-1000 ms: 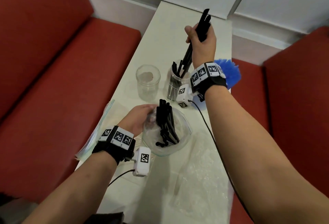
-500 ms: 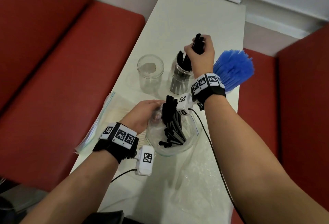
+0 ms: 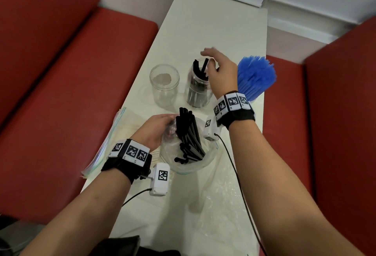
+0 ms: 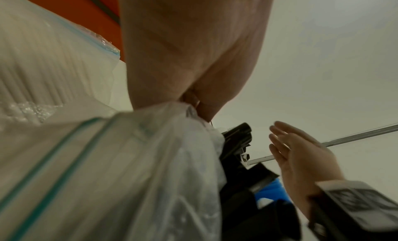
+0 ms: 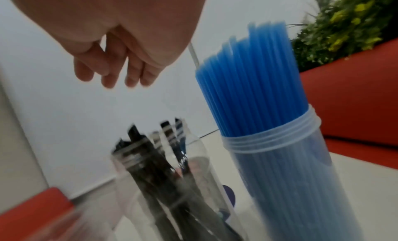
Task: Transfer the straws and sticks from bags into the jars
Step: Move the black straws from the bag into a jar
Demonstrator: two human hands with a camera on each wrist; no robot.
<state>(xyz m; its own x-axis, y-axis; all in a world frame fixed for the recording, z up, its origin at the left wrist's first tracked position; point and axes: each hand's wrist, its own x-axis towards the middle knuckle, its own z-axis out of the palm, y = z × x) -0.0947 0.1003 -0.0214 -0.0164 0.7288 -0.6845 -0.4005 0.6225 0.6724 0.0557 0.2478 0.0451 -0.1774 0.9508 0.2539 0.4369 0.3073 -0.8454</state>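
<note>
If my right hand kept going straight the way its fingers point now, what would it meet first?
Probably nothing nearby: the right hand hovers open above the jar of black sticks, fingers pointing past it over bare table. Depth is unclear.

Your white bench (image 3: 213, 31) carries three jars (image 3: 164, 84), clear plastic bags (image 3: 215, 204), and a zip bag (image 3: 105, 145).

Your right hand (image 3: 218, 72) is stretched forward from a long, nearly straight forearm, its fingers (image 5: 109, 74) spread and loosely extended — empty, palm down; the wrist carries a black band with white marker tiles and a small white camera block on a cable. Your left hand (image 3: 155, 129) sits nearer your body, arm bent in from the left, fingers curled in a pinch — the fingertips themselves are hidden; its wrist wears the same band and camera block.
</note>
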